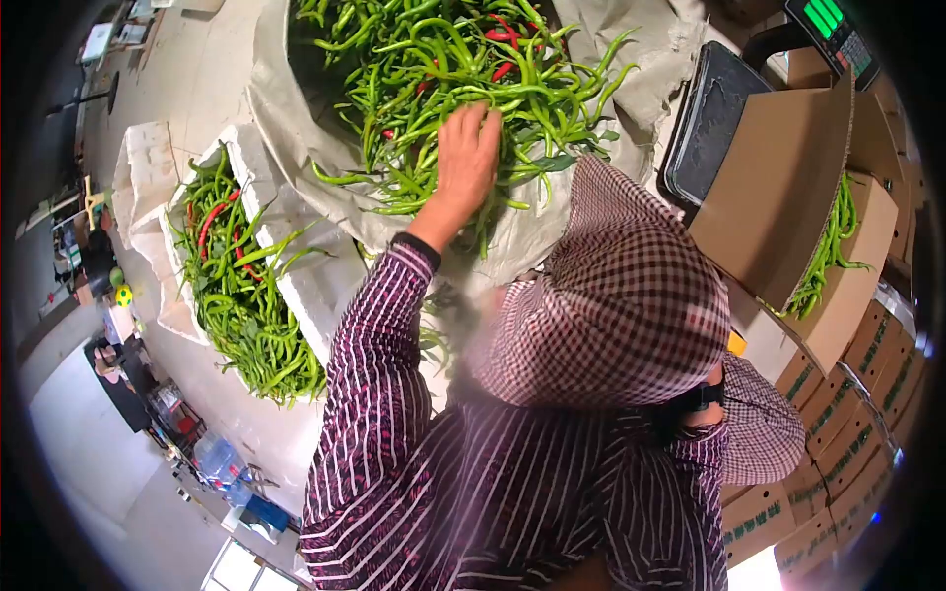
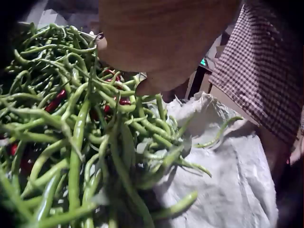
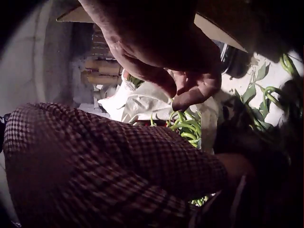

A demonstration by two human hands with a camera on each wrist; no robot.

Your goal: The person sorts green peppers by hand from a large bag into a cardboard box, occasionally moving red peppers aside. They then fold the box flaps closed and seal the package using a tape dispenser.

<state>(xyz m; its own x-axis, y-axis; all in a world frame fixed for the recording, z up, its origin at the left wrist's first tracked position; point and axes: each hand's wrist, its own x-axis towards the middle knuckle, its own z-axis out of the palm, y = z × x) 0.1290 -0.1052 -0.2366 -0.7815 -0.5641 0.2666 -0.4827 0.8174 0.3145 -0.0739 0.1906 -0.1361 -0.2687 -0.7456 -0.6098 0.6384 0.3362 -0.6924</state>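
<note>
Where the big pale sack (image 1: 305, 167) lies open, your left hand (image 1: 468, 158) rests on the green peppers (image 1: 424, 69) heaped over it, fingers pointing down into the pile. Whether those fingers pinch a pepper you cannot tell — your own hand hides the tips in the left wrist view. A few red peppers (image 1: 504, 72) show among the green ones on the sack, and some green ones spill over its near edge.

Your right hand (image 3: 161, 52) is nearer to you than the sack, just beside a checked cloth (image 1: 631, 286). Its fingers bend in toward the thumb, the gap narrow — you cannot tell if they hold anything.

To the left of the sack stands a white foam box (image 1: 315, 305) of green peppers with some red among them. Just to the sack's right is a dark scale platform (image 1: 719, 108); past that, farther from the sack, an open cardboard box (image 1: 769, 187) holds more green peppers. Stacked cartons (image 1: 828, 424) stand well apart from the sack, nearer your right side.
</note>
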